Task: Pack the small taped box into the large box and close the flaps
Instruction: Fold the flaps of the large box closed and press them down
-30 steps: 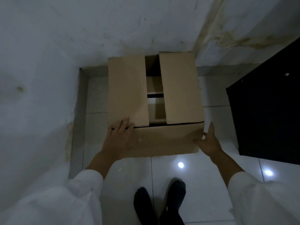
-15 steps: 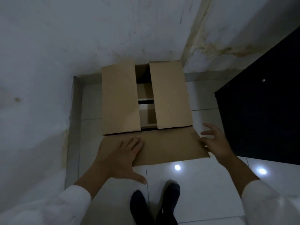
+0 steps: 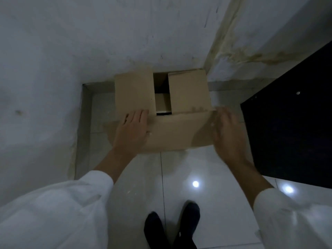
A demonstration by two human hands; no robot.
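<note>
1. The large box (image 3: 162,108), plain brown cardboard, sits on the pale tiled floor (image 3: 179,177) in a corner, its far side close to the stained white wall (image 3: 107,42). It is the main thing in view, just ahead of the person.
2. Nearest the camera, two dark-socked feet (image 3: 172,229) stand on the glossy tiles, with white sleeves (image 3: 59,209) at both lower edges of the view.
3. The near flap (image 3: 176,132) is tipped up toward the person, its face tilted and catching shadow.
4. The left hand (image 3: 132,130) lies flat with fingers spread and extended, palm on the near flap's left part and fingertips reaching the left side flap (image 3: 134,94).
5. The right hand (image 3: 227,132) is open, fingers loosely spread, at the near flap's right edge. It is blurred, so I cannot tell whether it presses or merely touches the cardboard.
6. The left side flap and the right side flap (image 3: 188,92) are folded down over the top, leaving a gap between them.
7. Through that gap shows a lighter cardboard surface (image 3: 161,103) inside, with dark shadow beyond; whether it is the small taped box cannot be told.
8. A black panel (image 3: 294,123) stands to the right, apart from the box.
</note>
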